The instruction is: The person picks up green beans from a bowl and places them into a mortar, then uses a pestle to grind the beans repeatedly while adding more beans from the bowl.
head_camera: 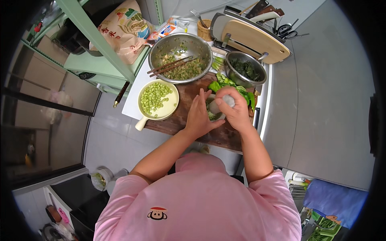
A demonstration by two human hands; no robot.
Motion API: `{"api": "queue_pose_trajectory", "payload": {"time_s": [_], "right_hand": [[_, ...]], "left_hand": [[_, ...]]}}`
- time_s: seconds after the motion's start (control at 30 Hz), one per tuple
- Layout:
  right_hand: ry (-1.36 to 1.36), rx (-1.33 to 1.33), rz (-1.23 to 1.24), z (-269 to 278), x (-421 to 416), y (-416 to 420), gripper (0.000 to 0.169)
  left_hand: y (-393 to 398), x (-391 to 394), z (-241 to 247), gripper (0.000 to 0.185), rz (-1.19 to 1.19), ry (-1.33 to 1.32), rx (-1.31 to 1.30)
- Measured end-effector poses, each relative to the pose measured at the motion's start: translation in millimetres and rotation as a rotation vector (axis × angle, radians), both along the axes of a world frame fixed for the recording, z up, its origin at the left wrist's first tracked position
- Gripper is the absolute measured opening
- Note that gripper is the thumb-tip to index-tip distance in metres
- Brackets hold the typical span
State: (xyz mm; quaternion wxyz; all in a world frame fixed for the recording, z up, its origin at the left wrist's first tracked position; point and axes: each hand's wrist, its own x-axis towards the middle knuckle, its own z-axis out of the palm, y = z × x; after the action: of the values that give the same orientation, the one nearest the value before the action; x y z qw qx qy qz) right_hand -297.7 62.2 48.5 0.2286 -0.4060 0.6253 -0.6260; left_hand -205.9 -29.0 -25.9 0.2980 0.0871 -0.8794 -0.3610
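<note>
My right hand point(235, 110) grips a grey stone pestle point(228, 101), whose lower end is inside a small mortar point(221, 117) holding crushed green bits. My left hand point(199, 116) is cupped around the mortar's left side, fingers apart. Both are over a dark wooden board point(184, 102). Green leaves point(223, 79) lie just behind my right hand. To the left stands a cream handled dish point(167, 113) with shelled green beans. Behind it is a large steel bowl point(208, 60) of chopped green mixture, with brown chopsticks point(172, 66) across it.
A smaller steel bowl point(233, 79) of dark leaves stands at the back right. Beyond it are a rack with a wooden cutting board point(251, 39), knives and scissors point(285, 29). A green metal shelf point(99, 36) with a printed sack point(123, 30) is at the left; a large grey panel point(328, 99) borders the right.
</note>
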Motion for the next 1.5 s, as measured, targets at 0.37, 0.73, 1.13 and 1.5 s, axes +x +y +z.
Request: {"api": "queue_pose_trajectory", "payload": {"time_s": [0.37,0.73,1.13,1.5], "right_hand": [[-0.057,0.085,-0.056,-19.0,7.0,-1.1,0.016],[0.06,0.058,0.087,-24.8,7.0,-7.2,0.007],[-0.302,0.057,0.041,-12.3,-3.3,-6.0,0.009],[-0.11,0.134,0.088,-17.4,-7.4,-8.9,0.009]], "left_hand": [[1.4,5.4,0.0,0.12,-0.031,-0.009,-0.002],[-2.7,4.8,3.8,0.125,-0.065,-0.072,0.036],[-0.2,0.3,1.6,0.127,-0.039,0.003,0.071],[2.9,5.8,1.0,0.126,-0.048,-0.025,0.049]]}}
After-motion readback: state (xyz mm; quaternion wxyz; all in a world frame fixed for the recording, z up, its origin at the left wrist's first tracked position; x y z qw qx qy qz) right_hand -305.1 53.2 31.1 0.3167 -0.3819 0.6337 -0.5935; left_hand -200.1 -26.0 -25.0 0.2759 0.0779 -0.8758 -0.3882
